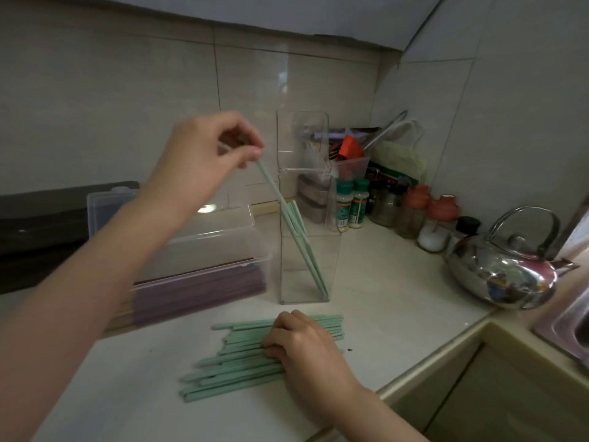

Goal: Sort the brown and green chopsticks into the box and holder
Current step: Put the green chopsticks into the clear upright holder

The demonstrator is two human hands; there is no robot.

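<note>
My left hand (204,154) pinches the top end of a green chopstick (274,189) that slants down into the tall clear holder (333,269). A few other green chopsticks (299,218) lean inside that holder. My right hand (299,342) rests with curled fingers on a pile of green chopsticks (229,368) lying on the white counter. Left of the holder stands a clear plastic box (223,247) with its lid up, and dark brown chopsticks (197,291) lie in it.
Spice bottles (350,202), jars with red lids (430,215) and a clear container of utensils (347,161) crowd the back corner. A shiny steel kettle (503,266) sits at the right, near a sink edge (567,327). A dark stove (47,224) lies at the left.
</note>
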